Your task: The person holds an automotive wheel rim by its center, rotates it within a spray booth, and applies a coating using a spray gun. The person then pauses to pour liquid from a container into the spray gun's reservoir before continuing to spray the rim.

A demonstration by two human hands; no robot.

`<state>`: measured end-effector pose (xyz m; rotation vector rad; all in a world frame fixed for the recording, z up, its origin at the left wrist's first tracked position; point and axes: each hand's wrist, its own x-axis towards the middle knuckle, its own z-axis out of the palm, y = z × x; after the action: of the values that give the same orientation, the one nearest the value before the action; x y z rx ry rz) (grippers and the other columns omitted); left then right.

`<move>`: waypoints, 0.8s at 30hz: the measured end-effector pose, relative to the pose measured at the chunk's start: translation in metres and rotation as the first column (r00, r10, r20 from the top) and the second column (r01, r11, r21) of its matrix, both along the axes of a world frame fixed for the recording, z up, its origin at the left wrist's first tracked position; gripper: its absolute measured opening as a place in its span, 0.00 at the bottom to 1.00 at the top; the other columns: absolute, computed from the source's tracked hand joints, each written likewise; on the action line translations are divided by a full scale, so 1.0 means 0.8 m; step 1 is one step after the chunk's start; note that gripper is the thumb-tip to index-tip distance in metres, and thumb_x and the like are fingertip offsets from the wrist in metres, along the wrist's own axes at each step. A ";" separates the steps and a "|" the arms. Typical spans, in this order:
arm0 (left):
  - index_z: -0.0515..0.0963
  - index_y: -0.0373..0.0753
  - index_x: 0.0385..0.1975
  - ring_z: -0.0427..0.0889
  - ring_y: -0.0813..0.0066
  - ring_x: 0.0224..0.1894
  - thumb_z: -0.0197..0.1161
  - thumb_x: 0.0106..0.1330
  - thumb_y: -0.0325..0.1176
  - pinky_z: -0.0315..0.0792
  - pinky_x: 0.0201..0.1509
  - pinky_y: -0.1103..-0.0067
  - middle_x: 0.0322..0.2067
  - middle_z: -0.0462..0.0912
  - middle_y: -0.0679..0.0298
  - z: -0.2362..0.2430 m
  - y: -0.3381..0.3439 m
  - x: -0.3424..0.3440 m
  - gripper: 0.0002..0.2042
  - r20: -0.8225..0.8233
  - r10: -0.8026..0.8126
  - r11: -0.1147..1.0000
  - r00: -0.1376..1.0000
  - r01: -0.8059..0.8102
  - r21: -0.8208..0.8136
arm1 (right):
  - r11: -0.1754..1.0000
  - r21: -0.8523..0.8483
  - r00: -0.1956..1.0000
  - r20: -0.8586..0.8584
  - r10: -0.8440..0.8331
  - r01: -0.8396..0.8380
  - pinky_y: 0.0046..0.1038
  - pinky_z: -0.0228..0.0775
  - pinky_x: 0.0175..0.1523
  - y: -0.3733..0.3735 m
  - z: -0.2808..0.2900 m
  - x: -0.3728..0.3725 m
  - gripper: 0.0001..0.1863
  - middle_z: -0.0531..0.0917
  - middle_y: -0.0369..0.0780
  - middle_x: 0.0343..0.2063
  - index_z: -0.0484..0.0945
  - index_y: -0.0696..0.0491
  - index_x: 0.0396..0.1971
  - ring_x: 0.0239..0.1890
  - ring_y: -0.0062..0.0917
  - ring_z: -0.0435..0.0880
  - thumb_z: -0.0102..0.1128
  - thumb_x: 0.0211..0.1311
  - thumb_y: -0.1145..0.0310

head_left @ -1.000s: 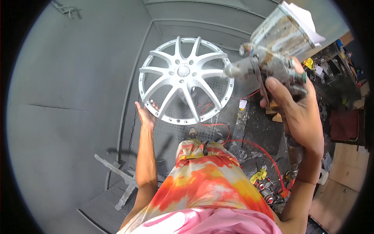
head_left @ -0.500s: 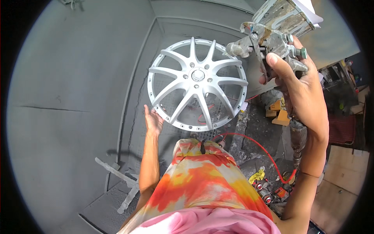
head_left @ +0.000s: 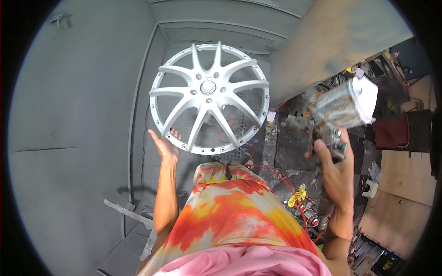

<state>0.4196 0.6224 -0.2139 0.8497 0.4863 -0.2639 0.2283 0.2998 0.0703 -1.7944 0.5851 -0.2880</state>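
Note:
A silver alloy wheel (head_left: pixel 201 113) with paired spokes is in front of me, its face toward me. At its lower left edge is my left hand (head_left: pixel 166 146), palm up, fingers behind the rim and partly showing through the gap, thumb sticking out to the side. What else bears the wheel is hidden behind it. On the right, my right hand (head_left: pixel 337 170) is wrapped around a paint-smeared spray gun (head_left: pixel 328 137). The gun's dented metal cup (head_left: pixel 338 103) sits on top with white material over its end. Its nozzle side faces left, apart from the wheel; motion blurs the gun.
A grey wall (head_left: pixel 69 101) stands on the left, a tan panel (head_left: pixel 338 46) at upper right. A red hose (head_left: pixel 281 177) crosses the floor near my legs. Cans (head_left: pixel 312 221) and a yellow cloth (head_left: pixel 297 196) lie at lower right. Wooden cabinet doors (head_left: pixel 396 198) stand farther right.
The spray gun and my right hand have dropped lower, away from the wheel's upper right. My view has shifted to the right; my left hand is still at the rim.

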 end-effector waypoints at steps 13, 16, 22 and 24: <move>0.65 0.29 0.62 0.78 0.61 0.50 0.47 0.63 0.78 0.72 0.66 0.56 0.46 0.76 0.56 0.000 -0.065 -0.094 0.50 -0.069 -0.020 0.982 0.997 0.006 -0.189 | 0.963 -0.210 0.985 0.003 -0.172 0.169 0.23 0.72 0.38 -0.019 -0.048 0.010 0.11 0.82 0.35 0.29 0.72 0.57 0.48 0.31 0.15 0.79 0.59 0.74 0.69; 0.63 0.29 0.64 0.78 0.63 0.52 0.51 0.64 0.76 0.74 0.65 0.60 0.50 0.76 0.56 0.009 -0.073 -0.099 0.49 -0.029 -0.066 0.980 0.997 0.059 -0.190 | 0.964 -0.223 0.988 0.075 -0.134 0.148 0.23 0.72 0.38 -0.028 -0.047 0.022 0.10 0.82 0.36 0.28 0.72 0.57 0.47 0.31 0.16 0.80 0.60 0.73 0.69; 0.60 0.31 0.67 0.78 0.65 0.56 0.49 0.65 0.75 0.73 0.67 0.58 0.55 0.75 0.57 -0.006 -0.063 -0.098 0.49 0.015 -0.114 0.971 0.993 0.114 -0.210 | 0.962 -0.246 0.991 0.087 -0.103 0.122 0.23 0.72 0.37 -0.025 -0.032 0.053 0.10 0.81 0.35 0.29 0.71 0.57 0.46 0.30 0.16 0.80 0.60 0.73 0.71; 0.57 0.32 0.70 0.77 0.67 0.59 0.48 0.65 0.76 0.72 0.67 0.58 0.61 0.72 0.57 -0.005 -0.066 -0.100 0.50 0.025 -0.139 0.967 0.990 0.141 -0.212 | 0.966 -0.230 0.992 0.082 -0.099 0.116 0.23 0.72 0.38 -0.020 -0.029 0.057 0.09 0.81 0.35 0.29 0.71 0.57 0.46 0.30 0.16 0.80 0.60 0.73 0.71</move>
<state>0.3393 0.5696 -0.2181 0.6762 0.3809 -0.4344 0.2742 0.2836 0.0472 -1.9736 0.6202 -0.5111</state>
